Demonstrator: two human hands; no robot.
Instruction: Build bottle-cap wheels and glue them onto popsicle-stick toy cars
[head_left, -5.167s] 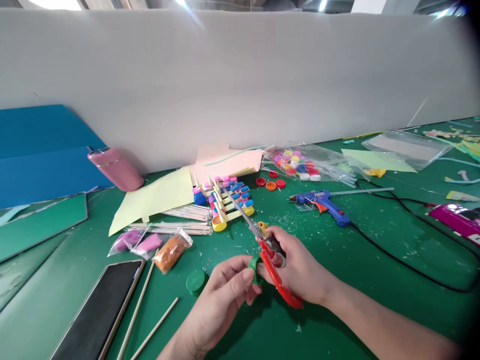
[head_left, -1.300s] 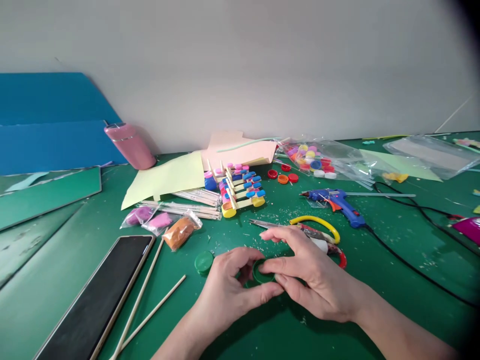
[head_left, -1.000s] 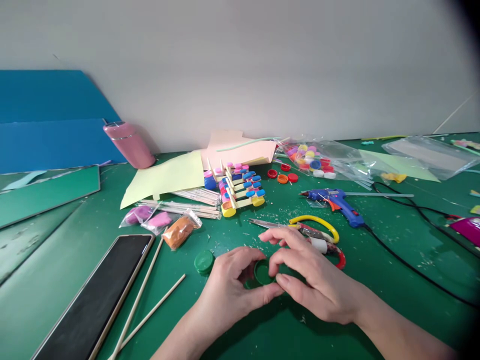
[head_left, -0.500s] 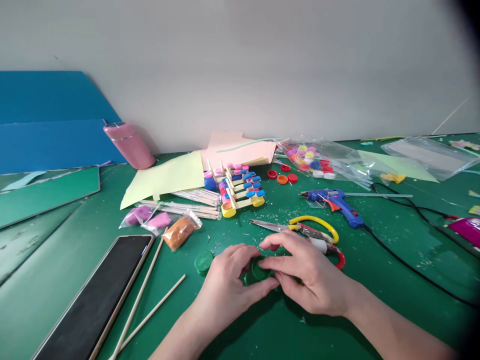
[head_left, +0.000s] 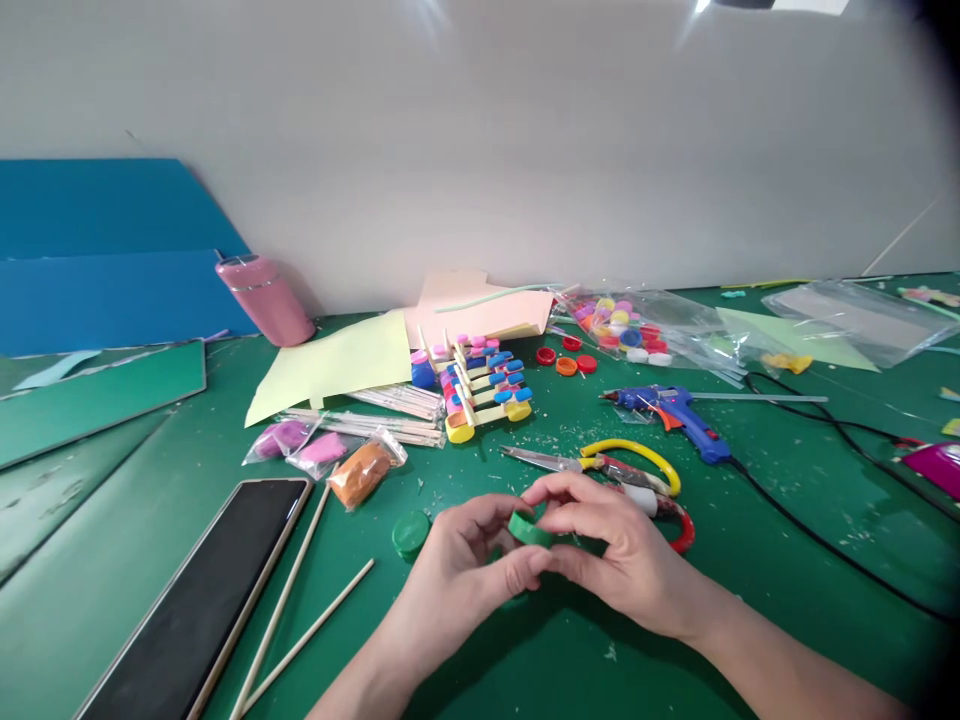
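Observation:
A small green bottle cap (head_left: 529, 529) is tilted up between my two hands, just above the table. My left hand (head_left: 469, 560) curls round its left side, thumb and fingers closed on it. From the right, my right hand (head_left: 611, 535) pinches the same cap with its fingertips. A bit of green shows inside the left palm, but I cannot tell whether it is another cap or the table. A second green bottle cap (head_left: 411, 534) lies on the table left of my left hand. Scissors (head_left: 547, 459) with yellow and red handles lie behind my right hand.
A blue glue gun (head_left: 679, 410) with a black cord lies at right. Left are a phone (head_left: 199, 600), wooden sticks (head_left: 289, 590) and bagged orange clay (head_left: 365, 474). Behind stand small cap-and-stick pieces (head_left: 487, 385), red caps (head_left: 566, 366) and a pink bottle (head_left: 268, 300).
The green cap has come up and tilted between my fingers, so its side now shows. My right fingers have closed in on it. The view has tipped up slightly.

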